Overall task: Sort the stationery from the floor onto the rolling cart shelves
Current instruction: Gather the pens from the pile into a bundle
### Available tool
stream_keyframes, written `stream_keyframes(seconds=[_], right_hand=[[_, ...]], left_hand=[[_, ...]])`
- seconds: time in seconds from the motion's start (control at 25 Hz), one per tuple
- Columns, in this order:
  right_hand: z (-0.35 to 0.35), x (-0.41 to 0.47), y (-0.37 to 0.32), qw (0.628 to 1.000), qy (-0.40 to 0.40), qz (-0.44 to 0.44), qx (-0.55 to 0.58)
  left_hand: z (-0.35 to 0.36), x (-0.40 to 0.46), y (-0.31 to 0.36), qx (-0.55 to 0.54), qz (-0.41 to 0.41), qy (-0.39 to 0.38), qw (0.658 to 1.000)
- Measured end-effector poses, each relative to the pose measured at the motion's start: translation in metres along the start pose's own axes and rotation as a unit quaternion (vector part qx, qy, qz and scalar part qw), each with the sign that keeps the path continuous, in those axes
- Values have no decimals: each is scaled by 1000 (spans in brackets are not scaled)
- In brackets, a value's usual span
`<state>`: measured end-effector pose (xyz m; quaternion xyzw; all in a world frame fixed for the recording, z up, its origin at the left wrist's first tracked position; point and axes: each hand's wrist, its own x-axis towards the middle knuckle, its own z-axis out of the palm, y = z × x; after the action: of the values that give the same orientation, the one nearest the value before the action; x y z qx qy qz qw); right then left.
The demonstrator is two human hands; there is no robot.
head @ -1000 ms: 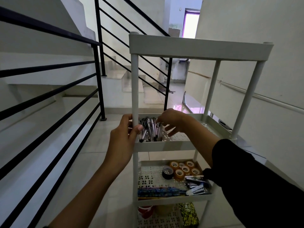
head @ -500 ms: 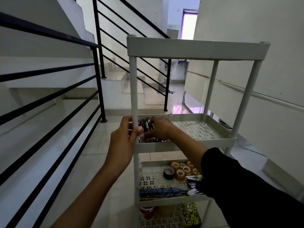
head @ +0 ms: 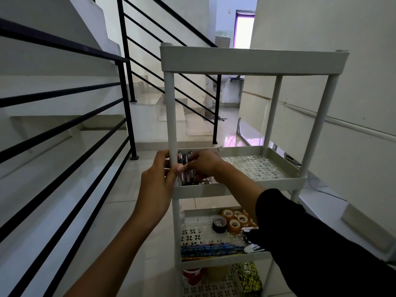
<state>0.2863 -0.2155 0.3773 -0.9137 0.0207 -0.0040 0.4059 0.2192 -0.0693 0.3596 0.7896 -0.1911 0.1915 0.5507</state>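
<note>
1. Pens (head: pixel 186 168): a loose bundle of slim silver-and-dark barrels lying side by side at the near-left corner of the cart's second shelf (head: pixel 260 168), against the corner post (head: pixel 171 116). Judged light, rigid and smooth, so apt to roll or fan out over the perforated floor of the shelf. Best hold is across the whole bundle at mid-barrel, squeezing from both sides. A hold at the tips would let them pivot.

2. My right hand (head: pixel 204 165): fingers curled down over the bundle from the right, resting on and gathering the pens. Which barrels are actually pinched I cannot tell, as the fingertips are hidden behind the post and my other hand.

3. My left hand (head: pixel 159 185): fingers bent round the corner post at shelf height, thumb pressed on the near side and close to my right fingertips. It holds the post, not the pens. I judge it steadies the cart.

4. Shelf below (head: pixel 192 234): tape rolls (head: pixel 234 219) at the back, one dark and several amber. Patterned pencils (head: pixel 211 249) lie along the front lip, with metal clips (head: pixel 252 247) at the right, partly under my sleeve.

5. Bottom shelf: a yellow-black patterned box (head: pixel 248 277) and something red (head: pixel 192 275), not identifiable.

6. Top shelf (head: pixel 252 61): seen edge-on, contents not visible.

7. Surroundings: tiled floor (head: pixel 120 189), black stair railing (head: pixel 64 129) at left.
</note>
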Motion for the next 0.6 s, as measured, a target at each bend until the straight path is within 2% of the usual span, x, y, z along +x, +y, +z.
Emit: stream_keyframes(seconds=[0.16,0.28,0.4,0.6], right_hand=[[0,-4,-4,999,-19,-31,-11],[-14,3,2,1000,21,11,20],[-24,12,20,997,59,54,-22],[-11,25,17,996,65,29,-60]], left_hand=[[0,0,0,15,-5,-1,1000],[0,0,2,16,-5,-1,1000],[0,-1,3,10,-3,-4,1000],[-2,0,2,11,-1,-7,1000]])
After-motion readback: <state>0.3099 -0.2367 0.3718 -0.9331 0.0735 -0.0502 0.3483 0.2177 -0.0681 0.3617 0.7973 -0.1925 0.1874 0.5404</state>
